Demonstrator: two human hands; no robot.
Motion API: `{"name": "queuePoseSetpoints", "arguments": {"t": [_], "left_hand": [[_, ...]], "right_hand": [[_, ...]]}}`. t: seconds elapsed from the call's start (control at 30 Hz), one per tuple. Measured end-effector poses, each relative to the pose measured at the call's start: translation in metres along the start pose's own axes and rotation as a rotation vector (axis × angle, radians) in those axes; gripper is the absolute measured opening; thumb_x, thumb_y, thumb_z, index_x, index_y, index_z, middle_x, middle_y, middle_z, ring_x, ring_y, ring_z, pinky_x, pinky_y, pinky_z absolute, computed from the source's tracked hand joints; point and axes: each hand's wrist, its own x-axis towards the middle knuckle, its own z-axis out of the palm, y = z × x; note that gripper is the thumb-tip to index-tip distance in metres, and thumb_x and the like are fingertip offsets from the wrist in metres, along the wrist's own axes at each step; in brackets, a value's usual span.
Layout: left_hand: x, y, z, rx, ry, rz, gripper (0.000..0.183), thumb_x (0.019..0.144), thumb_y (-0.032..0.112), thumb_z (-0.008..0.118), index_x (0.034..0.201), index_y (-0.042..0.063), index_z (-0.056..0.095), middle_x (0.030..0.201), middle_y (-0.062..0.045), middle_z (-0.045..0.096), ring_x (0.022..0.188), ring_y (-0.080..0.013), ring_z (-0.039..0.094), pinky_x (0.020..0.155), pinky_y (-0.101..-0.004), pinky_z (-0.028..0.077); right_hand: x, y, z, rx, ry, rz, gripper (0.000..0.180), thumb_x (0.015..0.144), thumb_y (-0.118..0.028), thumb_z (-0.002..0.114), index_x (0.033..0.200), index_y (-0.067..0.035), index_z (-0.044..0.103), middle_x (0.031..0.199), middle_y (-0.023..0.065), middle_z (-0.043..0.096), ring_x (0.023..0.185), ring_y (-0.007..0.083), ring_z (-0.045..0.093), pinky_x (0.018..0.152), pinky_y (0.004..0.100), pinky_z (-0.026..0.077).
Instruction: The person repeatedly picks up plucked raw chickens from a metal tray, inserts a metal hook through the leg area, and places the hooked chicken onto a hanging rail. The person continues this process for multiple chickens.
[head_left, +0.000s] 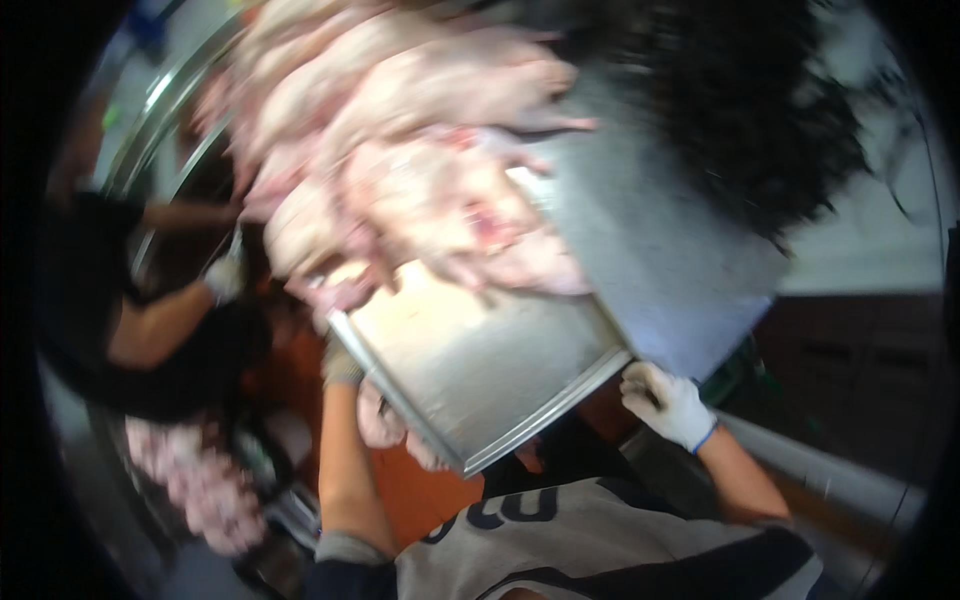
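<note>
A shallow metal tray or tabletop with a raised rim lies before me, its near corner pointing towards my body. Pale, skinned or plucked animal carcasses are heaped over its far part. My left hand, in a light glove, is at the left rim; its fingers are hidden behind the metal and a carcass end. My right hand, in a white glove with a blue cuff edge, is beside the right corner with its fingers curled. Blur hides whether it grips the rim.
To the left, a co-worker's gloved hand is near a blurred thin tool. Several pale pink pieces are heaped at lower left. A grey metal surface extends to the right, under a dark, shaggy heap. An orange surface shows below.
</note>
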Motion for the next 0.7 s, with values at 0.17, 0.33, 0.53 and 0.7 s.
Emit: {"name": "queuePoseSetpoints", "arguments": {"t": [0.17, 0.33, 0.53, 0.7], "left_hand": [[-0.007, 0.016, -0.126, -0.017, 0.891, -0.046, 0.044, 0.09, 0.013, 0.054, 0.132, 0.003, 0.049, 0.125, -0.021, 0.057, 0.115, -0.0343, 0.055, 0.097, -0.0395, 0.044], [0.142, 0.098, -0.233, 0.091, 0.751, 0.239, 0.078, 0.076, 0.025, 0.071, 0.14, -0.002, 0.036, 0.143, -0.022, 0.039, 0.132, -0.0348, 0.038, 0.109, -0.0383, 0.031], [0.206, 0.145, -0.252, 0.355, 0.408, 0.243, 0.091, 0.064, 0.029, 0.08, 0.139, 0.002, 0.035, 0.133, -0.022, 0.048, 0.126, -0.0329, 0.044, 0.106, -0.0373, 0.036], [0.207, 0.11, -0.263, -0.025, 0.139, 0.012, 0.088, 0.062, 0.035, 0.08, 0.133, 0.001, 0.041, 0.125, -0.023, 0.053, 0.118, -0.0341, 0.051, 0.1, -0.0393, 0.04]], "right_hand": [[0.01, 0.02, -0.102, -0.208, 0.578, -0.075, 0.031, 0.081, -0.015, 0.071, 0.109, -0.007, 0.059, 0.088, 0.0105, 0.068, 0.078, 0.024, 0.069, 0.067, 0.0314, 0.054], [0.064, 0.097, -0.182, 0.081, 1.317, -0.034, 0.041, 0.082, -0.017, 0.071, 0.118, -0.003, 0.056, 0.107, 0.0108, 0.064, 0.09, 0.0176, 0.064, 0.078, 0.0266, 0.05], [0.099, 0.116, -0.235, 0.239, 1.2, 0.098, 0.035, 0.088, -0.014, 0.065, 0.118, 0.001, 0.056, 0.111, 0.0101, 0.065, 0.095, 0.0153, 0.061, 0.087, 0.027, 0.047], [0.083, 0.142, -0.247, 0.362, 1.391, -0.436, 0.022, 0.092, -0.009, 0.06, 0.112, 0.001, 0.06, 0.105, 0.0098, 0.067, 0.093, 0.0161, 0.062, 0.087, 0.0284, 0.05]]}}
